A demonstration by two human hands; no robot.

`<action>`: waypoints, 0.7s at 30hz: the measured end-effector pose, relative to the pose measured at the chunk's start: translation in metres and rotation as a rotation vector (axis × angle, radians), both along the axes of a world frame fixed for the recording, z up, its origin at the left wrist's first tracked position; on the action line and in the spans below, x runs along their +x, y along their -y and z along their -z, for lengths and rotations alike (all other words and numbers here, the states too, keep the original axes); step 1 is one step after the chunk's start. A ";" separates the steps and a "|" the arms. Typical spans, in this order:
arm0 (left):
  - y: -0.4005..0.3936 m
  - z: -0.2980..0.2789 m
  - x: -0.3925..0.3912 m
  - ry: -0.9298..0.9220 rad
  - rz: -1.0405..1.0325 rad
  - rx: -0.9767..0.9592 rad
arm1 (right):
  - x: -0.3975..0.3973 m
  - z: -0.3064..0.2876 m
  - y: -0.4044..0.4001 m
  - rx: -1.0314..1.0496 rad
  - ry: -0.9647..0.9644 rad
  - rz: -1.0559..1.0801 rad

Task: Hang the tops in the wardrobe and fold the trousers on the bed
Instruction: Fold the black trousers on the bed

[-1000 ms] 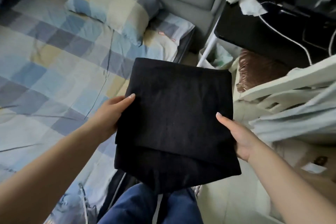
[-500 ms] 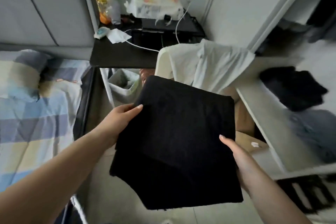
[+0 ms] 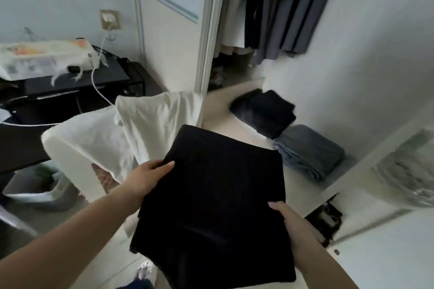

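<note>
Open white wardrobe [image 3: 206,30] now fills the view, where a second ago the checked bed did; the person has turned from bed to wardrobe, folded piece in hand; dark grey tops [image 3: 293,7] hang from the top of the compartment, blurred; below them a pale wardrobe shelf [image 3: 218,105] carries two folded stacks: a dark navy folded garment [image 3: 267,112] further in, a grey-blue folded garment [image 3: 310,150] just beside it, nearer the shelf edge.

White cloth [image 3: 150,126] lies draped over a pale chair back [image 3: 70,155], left of the shelf; black worktop [image 3: 77,91] behind it, with a white cable and a plastic-wrapped pack; these were at the frame edge before and are now left of centre.

Black folded trousers [image 3: 211,206], a flat thick rectangle, held in the air before the shelf, far edge over the shelf front, not touching it; fold shape unchanged across the turn, so the fold held.

Left hand [image 3: 145,180] grips the left edge, thumb on top, fingers hidden under the cloth; right hand [image 3: 291,223] grips the right edge, thumb on top, the rest beneath; both grips as before.

Judgement: folding of this pair is done; step in hand is stowing; bare shelf in front of the stacks looks the likely spot; the white cloth remains to be dealt with.
</note>
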State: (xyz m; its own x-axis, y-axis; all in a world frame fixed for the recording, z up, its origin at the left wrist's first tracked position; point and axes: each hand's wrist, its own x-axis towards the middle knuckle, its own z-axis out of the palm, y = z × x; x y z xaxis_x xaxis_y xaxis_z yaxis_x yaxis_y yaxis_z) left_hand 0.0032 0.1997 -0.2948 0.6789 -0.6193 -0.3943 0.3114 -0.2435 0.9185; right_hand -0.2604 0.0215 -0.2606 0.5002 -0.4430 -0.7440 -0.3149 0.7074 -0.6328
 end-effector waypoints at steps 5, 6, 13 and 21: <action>0.094 0.010 0.046 -0.010 0.158 0.039 | 0.025 0.007 0.056 0.029 -0.071 0.158; 0.112 0.012 0.055 -0.009 0.183 0.046 | 0.030 0.009 0.066 0.036 -0.067 0.201; 0.239 0.035 0.103 0.095 0.399 0.117 | 0.055 0.028 0.117 0.149 -0.012 0.428; 0.350 0.053 0.119 0.073 0.701 0.150 | 0.051 0.066 0.167 0.113 0.042 0.657</action>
